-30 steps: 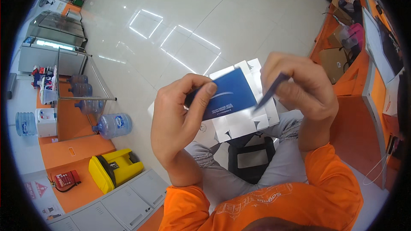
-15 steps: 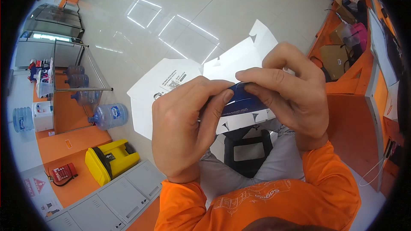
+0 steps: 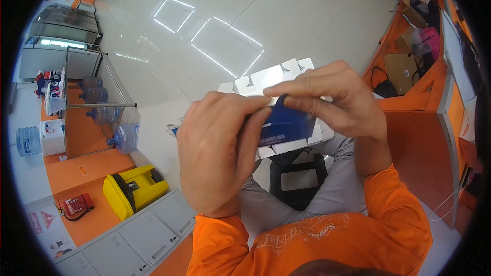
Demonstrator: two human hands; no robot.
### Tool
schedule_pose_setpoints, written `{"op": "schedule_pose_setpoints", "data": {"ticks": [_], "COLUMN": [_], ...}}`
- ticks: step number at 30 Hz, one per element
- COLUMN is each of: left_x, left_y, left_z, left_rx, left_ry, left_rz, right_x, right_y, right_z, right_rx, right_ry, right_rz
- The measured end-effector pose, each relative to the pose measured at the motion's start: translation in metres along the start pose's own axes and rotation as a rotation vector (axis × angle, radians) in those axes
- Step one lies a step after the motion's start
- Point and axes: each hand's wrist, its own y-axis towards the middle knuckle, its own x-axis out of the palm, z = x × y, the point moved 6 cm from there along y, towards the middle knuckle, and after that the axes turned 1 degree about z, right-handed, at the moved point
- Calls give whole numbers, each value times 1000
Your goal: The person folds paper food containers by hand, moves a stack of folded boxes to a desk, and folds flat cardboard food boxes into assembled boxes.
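A partly unfolded cardboard box [image 3: 292, 123], blue on one face and white on the other, is held up over my lap. White flaps with small cut notches stick out past my fingers on its far and near sides. My left hand [image 3: 212, 148] is closed, thumb and fingers pinching the card near its middle. Right beside it, my right hand [image 3: 345, 99] pinches a raised blue edge between thumb and forefinger. The fingertips of both hands almost meet there. My left hand hides much of the box's left part.
Below the box, a black stool frame [image 3: 275, 184] shows between my knees. To the left are a metal rack [image 3: 105, 106], large water bottles [image 3: 123, 138], a yellow bin [image 3: 120, 197] and grey lockers [image 3: 115, 255]. An orange shelf [image 3: 404, 103] with boxes and bags stands at right.
The box has turned and bent in my hands. The wide white panel with printing at left has swung out of sight, and the far flaps now sit lower. Both hands keep their pinch.
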Motion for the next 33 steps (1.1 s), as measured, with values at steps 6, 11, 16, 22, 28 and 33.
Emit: {"op": "schedule_pose_setpoints", "data": {"ticks": [6, 11, 16, 22, 28, 33], "left_x": [-10, -10, -9, -8, -62, -41], "left_y": [-11, -8, -5, -8, -19, -16], "left_z": [-17, -15, -11, -9, -31, -37], "left_rx": [-90, -26, 27, -58, -44, 39], "left_ry": [161, 134, 147, 258, 199, 205], "left_rz": [-81, -57, -51, -125, 60, -63], "right_x": [-6, -8, 11, 18, -23, -17], "right_y": [2, -2, 2, 2, -5, -4], "right_z": [1, 5, 6, 15, 15, 19], "right_rx": [84, 71, 160, 357, 229, 157], "right_ry": [45, 29, 116, 145, 159, 106], "right_rz": [18, 117, 6, -203, 44, -5]}}
